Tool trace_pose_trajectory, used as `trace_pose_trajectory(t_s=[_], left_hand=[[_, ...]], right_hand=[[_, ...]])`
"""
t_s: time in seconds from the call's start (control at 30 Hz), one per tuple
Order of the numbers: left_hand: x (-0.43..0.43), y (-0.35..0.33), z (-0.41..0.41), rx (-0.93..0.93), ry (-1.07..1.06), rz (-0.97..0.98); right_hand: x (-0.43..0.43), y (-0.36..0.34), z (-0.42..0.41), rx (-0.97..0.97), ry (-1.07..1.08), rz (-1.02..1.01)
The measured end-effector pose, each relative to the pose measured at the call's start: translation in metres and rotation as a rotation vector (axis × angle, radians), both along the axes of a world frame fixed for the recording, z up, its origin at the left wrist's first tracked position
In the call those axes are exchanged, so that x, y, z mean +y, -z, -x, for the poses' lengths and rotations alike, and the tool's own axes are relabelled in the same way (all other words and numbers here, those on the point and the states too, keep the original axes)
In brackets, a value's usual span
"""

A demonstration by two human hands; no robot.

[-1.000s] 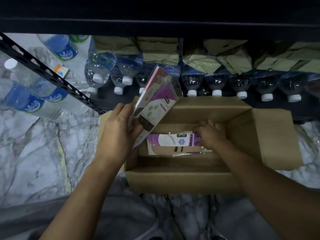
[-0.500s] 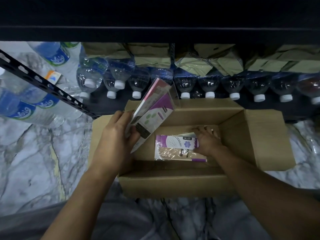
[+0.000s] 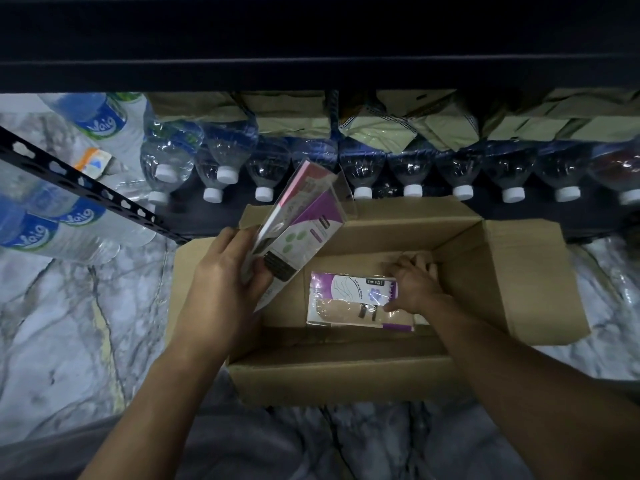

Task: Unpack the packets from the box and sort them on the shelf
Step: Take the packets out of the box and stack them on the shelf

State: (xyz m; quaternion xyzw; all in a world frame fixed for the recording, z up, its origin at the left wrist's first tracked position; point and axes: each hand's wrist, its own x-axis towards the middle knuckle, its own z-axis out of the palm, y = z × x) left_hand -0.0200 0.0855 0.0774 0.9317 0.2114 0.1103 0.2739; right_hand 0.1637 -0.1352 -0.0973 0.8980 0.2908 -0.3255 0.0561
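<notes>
Little differs from half a second ago: the left hand [image 3: 221, 289] still grips tilted packets [image 3: 301, 223] above the left wall of the box [image 3: 339, 372]. The right hand [image 3: 414, 287] still holds the right end of a single packet [image 3: 353, 299] lying flat inside, fingers curled over its far edge. Bare cardboard shows between that packet and the box's left wall, its right flap lies folded outward, and behind the box water bottles [image 3: 412, 168] line the shelf [image 3: 311, 46], caps toward the box.
</notes>
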Motion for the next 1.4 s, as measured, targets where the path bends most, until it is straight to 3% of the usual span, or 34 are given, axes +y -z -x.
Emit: trace_pose_trajectory(t_s=[0.3,0.53,1.07,1.23,1.4], left_hand=[[-0.006,-0.004,0.001,-0.006,0.023,0.032],[-0.015,-0.026,0.003,-0.042,0.015,0.053],[-0.03,-0.168,0.08,-0.478,-0.272,0.227],[-0.003,-0.22,0.099,-0.692,-0.371,0.385],[0.033,-0.275,0.08,-0.774,-0.425,0.425]], right_hand=[[-0.01,-0.03,0.002,0.295,0.334,-0.209],[-0.019,-0.092,0.016,0.16,0.4,-0.394],[-0.065,-0.31,0.084,0.017,0.402,-0.871],[-0.046,-0.378,0.097,-0.007,0.405,-1.085],[0.015,-0.432,0.083,0.075,0.524,-1.318]])
